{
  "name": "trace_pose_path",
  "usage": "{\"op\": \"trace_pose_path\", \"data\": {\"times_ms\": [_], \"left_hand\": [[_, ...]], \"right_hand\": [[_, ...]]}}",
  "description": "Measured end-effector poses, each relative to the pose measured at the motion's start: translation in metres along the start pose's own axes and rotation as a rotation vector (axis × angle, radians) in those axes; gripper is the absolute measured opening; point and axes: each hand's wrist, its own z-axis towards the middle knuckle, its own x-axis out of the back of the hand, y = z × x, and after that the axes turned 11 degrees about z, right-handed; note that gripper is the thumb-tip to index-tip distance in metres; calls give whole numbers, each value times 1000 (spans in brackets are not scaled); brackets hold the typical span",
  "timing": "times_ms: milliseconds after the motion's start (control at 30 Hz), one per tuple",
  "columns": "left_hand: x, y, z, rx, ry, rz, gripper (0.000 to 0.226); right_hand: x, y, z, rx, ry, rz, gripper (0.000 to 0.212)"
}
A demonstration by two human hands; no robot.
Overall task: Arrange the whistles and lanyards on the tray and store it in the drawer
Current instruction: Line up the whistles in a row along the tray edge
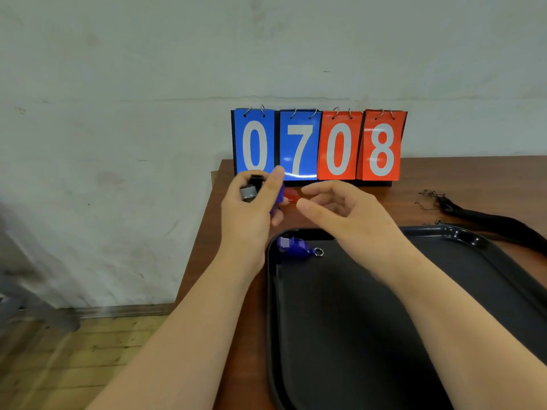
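Observation:
A black tray (pixel 384 335) lies on the brown table (pixel 414 170). One blue whistle (pixel 296 246) with a metal ring rests in the tray's far left corner. My left hand (pixel 251 211) is raised beyond the tray and grips a bunch of whistles: a black and grey one (pixel 251 189) shows at the top, a blue one (pixel 279 196) between the fingers. My right hand (pixel 343 211) hovers beside it with loosely curled fingers, holding nothing. A red whistle (pixel 293 195) lies on the table between the two hands. A black lanyard (pixel 485 220) lies behind the tray at the right.
A flip scoreboard (pixel 319 146) reading 0 7 0 8 stands at the table's back edge against the white wall. The table's left edge runs just left of the tray, with wooden floor (pixel 74 365) below.

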Motion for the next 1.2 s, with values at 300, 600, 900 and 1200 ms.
{"op": "trace_pose_path", "data": {"times_ms": [300, 600, 900, 1200], "left_hand": [[-14, -2, -11, -102, -64, 185, 20], [-10, -6, -2, -55, 137, 114, 28], [-7, -18, 5, 36, 183, 175, 25], [-7, -19, 7, 77, 238, 143, 35]], "right_hand": [[-9, 3, 2, -170, 99, 308, 25], [5, -7, 3, -256, 98, 701, 28], [11, -6, 0, -265, -103, 411, 22], [6, -1, -3, -136, -360, -345, 23]]}}
